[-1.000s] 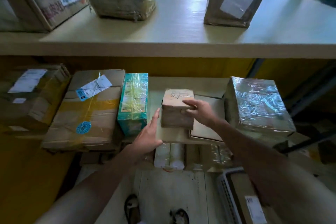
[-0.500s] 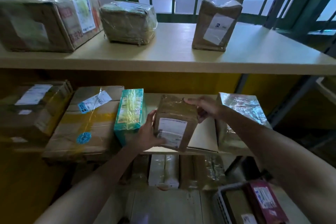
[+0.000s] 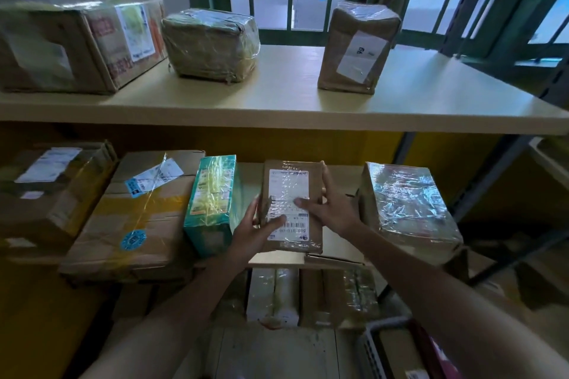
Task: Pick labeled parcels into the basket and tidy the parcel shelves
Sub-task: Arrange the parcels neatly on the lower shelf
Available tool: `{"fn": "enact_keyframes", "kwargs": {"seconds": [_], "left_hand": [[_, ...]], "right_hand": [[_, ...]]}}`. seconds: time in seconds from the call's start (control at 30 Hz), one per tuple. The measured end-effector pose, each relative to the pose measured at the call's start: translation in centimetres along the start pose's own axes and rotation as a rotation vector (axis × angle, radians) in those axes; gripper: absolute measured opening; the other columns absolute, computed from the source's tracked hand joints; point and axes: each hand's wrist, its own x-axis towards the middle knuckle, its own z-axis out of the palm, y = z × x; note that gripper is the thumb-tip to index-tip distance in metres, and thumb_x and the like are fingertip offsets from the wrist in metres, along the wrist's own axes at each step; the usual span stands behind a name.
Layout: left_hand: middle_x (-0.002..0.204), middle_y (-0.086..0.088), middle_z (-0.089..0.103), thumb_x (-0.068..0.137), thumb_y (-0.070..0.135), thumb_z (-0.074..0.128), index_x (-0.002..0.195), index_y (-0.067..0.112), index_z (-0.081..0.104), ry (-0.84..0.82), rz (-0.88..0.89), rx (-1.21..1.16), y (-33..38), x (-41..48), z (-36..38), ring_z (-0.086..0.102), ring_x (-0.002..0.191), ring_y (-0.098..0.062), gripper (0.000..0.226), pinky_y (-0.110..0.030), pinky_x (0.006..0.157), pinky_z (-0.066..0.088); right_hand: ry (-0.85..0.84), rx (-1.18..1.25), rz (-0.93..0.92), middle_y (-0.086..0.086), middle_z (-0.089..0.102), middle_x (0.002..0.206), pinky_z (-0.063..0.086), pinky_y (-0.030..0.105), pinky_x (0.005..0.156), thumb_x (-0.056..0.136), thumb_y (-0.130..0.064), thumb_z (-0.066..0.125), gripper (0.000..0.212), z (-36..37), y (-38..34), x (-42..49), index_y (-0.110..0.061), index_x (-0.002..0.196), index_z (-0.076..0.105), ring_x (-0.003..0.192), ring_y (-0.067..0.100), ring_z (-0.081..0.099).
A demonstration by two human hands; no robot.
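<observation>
Brown parcel (image 3: 291, 186): film-wrapped card, white barcode label (image 3: 297, 223) facing up, held over the middle shelf between the teal box and the silver-film parcel; lower edge over a flat carton, contact there unclear.
Left hand (image 3: 254, 235): gripping the lower left corner, thumb laid across the bottom of the label, fingers curled behind the left edge.
Right hand (image 3: 328, 212): gripping the right side, thumb pressed on the label's middle, fingers wrapped round the right edge.
Middle shelf (image 3: 249, 174): pale board, parcels side by side.
Teal box (image 3: 212, 203): just left of the left hand, yellowish tape over the top.
Large carton (image 3: 138, 218): close beside the teal box on its left, blue stickers and a loose white slip on top.
Taped carton (image 3: 52, 191): far left, white slip on top, blurred.
Silver-film parcel (image 3: 406, 206): right of the right hand, shiny wrap.
Flat carton (image 3: 337, 251): lying on the middle shelf under the right wrist.
Top shelf (image 3: 277, 101): printed carton (image 3: 77, 46) at left, wrapped bundle (image 3: 212, 43) beside it, upright parcel (image 3: 358, 46) marked 69 well apart at right.
White roll (image 3: 274, 295): standing below the middle shelf's front edge, wrapped packets (image 3: 354, 295) just to its right.
Basket (image 3: 371, 348): pale slatted rim at lower right, contents mostly hidden by the right forearm.
</observation>
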Motion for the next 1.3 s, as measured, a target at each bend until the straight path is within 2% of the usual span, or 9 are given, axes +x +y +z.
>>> {"fn": "enact_keyframes", "kwargs": {"seconds": [0.17,0.4,0.53,0.8,0.9,0.97,1.1,1.23,1.3], "left_hand": [[0.13,0.016,0.032,0.066,0.039,0.078,0.133,0.057,-0.001,0.047,0.132,0.313,-2.2,-0.7,0.0,0.038,0.117,-0.006,0.106,-0.031,0.098,0.036],[0.154,-0.01,0.01,0.079,0.023,0.07,0.142,0.034,0.025,-0.024,0.213,0.695,-5.2,-1.0,-0.6,0.027,0.137,-0.018,0.078,-0.021,0.106,0.025],[0.155,-0.011,-0.009,0.083,0.02,0.061,0.146,0.028,0.017,-0.107,0.157,0.91,-6.0,-0.2,-1.3,0.011,0.143,-0.025,0.077,-0.031,0.114,0.023],[0.154,-0.013,-0.017,0.086,0.022,0.053,0.147,0.019,0.008,0.024,0.197,1.109,-5.4,0.4,-1.2,-0.01,0.143,-0.027,0.075,-0.034,0.115,0.013],[0.156,-0.014,-0.006,0.086,0.022,0.05,0.145,0.016,0.017,0.013,0.276,1.211,-5.5,-0.1,-1.3,-0.011,0.143,-0.025,0.068,-0.039,0.118,0.002],[0.156,-0.011,0.0,0.085,0.021,0.048,0.145,0.017,0.019,-0.021,0.305,1.248,-5.9,-0.4,-1.6,-0.008,0.144,-0.022,0.067,-0.039,0.118,-0.003],[0.156,-0.009,0.008,0.085,0.019,0.048,0.143,0.019,0.026,-0.028,0.32,1.231,-5.9,-0.7,-1.2,-0.003,0.144,-0.02,0.062,-0.034,0.115,-0.006],[0.155,-0.007,0.013,0.086,0.019,0.048,0.143,0.021,0.027,-0.016,0.357,1.243,-5.7,-1.2,0.1,0.001,0.144,-0.019,0.061,-0.034,0.116,-0.005],[0.155,-0.006,0.015,0.086,0.021,0.047,0.143,0.022,0.027,-0.052,0.365,1.262,-6.0,-1.6,0.5,0.003,0.144,-0.019,0.06,-0.033,0.115,-0.007]], "right_hand": [[0.07,-0.021,0.065,-0.001,0.059,0.119,0.05,0.007,0.058,0.084,-0.028,0.067,0.097,1.5,1.8,0.8,-0.031,0.149,-0.004,0.074,-0.011,0.058],[0.026,-0.129,0.204,0.01,0.058,0.129,0.056,0.036,0.083,0.086,-0.027,0.064,0.087,4.6,4.6,2.7,-0.031,0.149,0.004,0.101,0.021,0.063],[-0.113,-0.17,0.265,0.003,0.058,0.114,0.048,0.004,0.055,0.077,-0.019,0.074,0.086,5.3,5.9,3.7,-0.026,0.146,0.024,0.077,0.002,0.059],[-0.023,-0.145,0.224,-0.004,0.055,0.101,0.032,-0.007,0.048,0.083,-0.016,0.068,0.072,7.6,5.9,5.7,-0.024,0.144,0.03,0.07,-0.015,0.047],[-0.041,-0.203,0.229,0.006,0.06,0.12,0.033,-0.005,0.063,0.089,-0.024,0.061,0.066,8.6,5.3,6.1,-0.026,0.145,0.025,0.093,0.01,0.057],[-0.072,-0.243,0.239,0.009,0.055,0.133,0.037,0.013,0.081,0.092,-0.031,0.055,0.066,8.5,5.4,5.5,-0.026,0.148,0.019,0.11,0.019,0.055],[-0.128,-0.519,0.216,0.009,0.035,0.15,0.029,0.037,0.109,0.088,-0.046,0.055,0.075,5.2,7.2,2.6,-0.019,0.148,0.018,0.136,0.025,0.033],[-0.214,-0.816,0.263,0.004,0.017,0.157,0.016,0.04,0.116,0.077,-0.058,0.062,0.094,0.8,9.9,-0.2,-0.02,0.149,0.014,0.144,0.024,0.013],[-0.324,-0.965,0.287,0.003,0.001,0.159,0.012,0.046,0.118,0.079,-0.047,0.066,0.097,-0.1,11.0,-1.4,-0.022,0.15,0.006,0.146,0.026,0.002]]}}
